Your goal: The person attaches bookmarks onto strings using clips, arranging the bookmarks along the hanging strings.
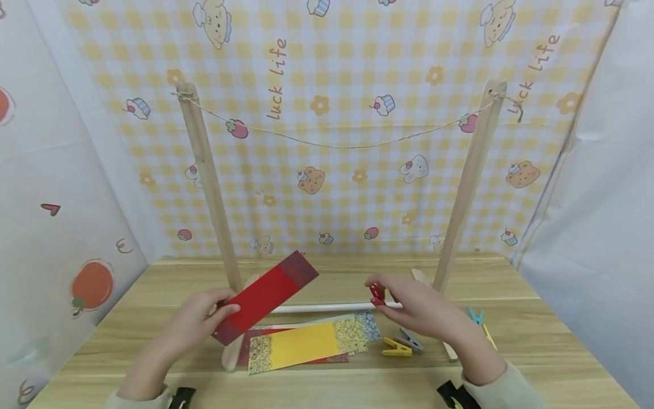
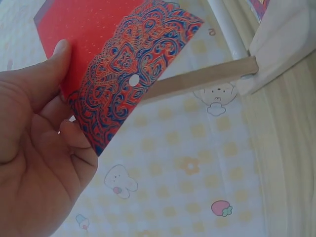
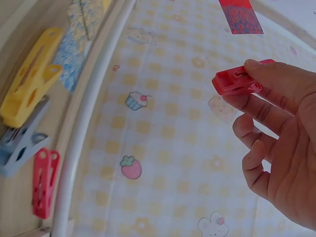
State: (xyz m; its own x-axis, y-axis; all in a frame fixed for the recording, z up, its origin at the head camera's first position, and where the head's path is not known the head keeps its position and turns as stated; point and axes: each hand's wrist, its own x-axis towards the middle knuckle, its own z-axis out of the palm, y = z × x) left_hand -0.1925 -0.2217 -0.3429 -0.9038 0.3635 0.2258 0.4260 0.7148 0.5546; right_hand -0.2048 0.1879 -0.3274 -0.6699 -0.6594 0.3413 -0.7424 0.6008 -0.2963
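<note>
Card [image 1: 269, 296]; clip [image 1: 377, 293]; "luck life" backdrop [image 1: 337, 199]

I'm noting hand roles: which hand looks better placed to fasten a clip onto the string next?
Probably the right hand: it pinches a red clip, while the left hand holds a red card. Both appear below the string, so either would likely have to rise.

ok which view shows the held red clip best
The right wrist view: the red clip appears large there, one end clear of the right hand. The head view shows it smaller, partly hidden by the hand; the left wrist view doesn't show it.
</note>
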